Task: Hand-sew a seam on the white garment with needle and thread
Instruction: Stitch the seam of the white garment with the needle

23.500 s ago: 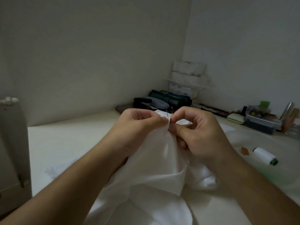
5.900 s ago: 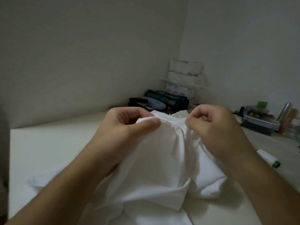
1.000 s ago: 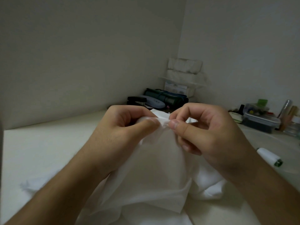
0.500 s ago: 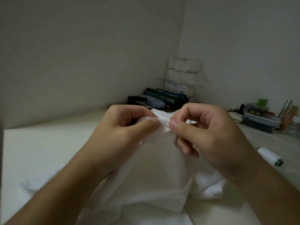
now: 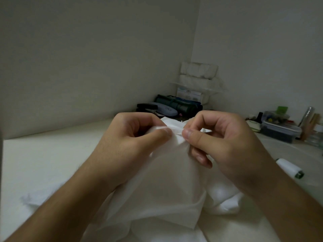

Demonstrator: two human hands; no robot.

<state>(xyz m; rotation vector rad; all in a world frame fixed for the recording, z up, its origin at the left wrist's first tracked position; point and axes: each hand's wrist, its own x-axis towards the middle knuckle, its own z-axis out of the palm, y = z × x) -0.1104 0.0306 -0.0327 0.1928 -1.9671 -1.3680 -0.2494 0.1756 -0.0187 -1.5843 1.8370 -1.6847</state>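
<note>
Both hands [image 5: 176, 142] raised, fingers pinched together

A pale table [image 5: 52, 154] carries the white garment [image 5: 166, 198] and a thread spool [image 5: 289, 169].

The garment [image 5: 167, 180] lies at lower centre on the table [image 5: 52, 154], between the left hand [image 5: 132, 142] and right hand [image 5: 225, 142]. A thread spool [image 5: 289, 168] lies at right; boxes [image 5: 279, 128] sit upper right, cases [image 5: 178, 106] behind centre.
</note>
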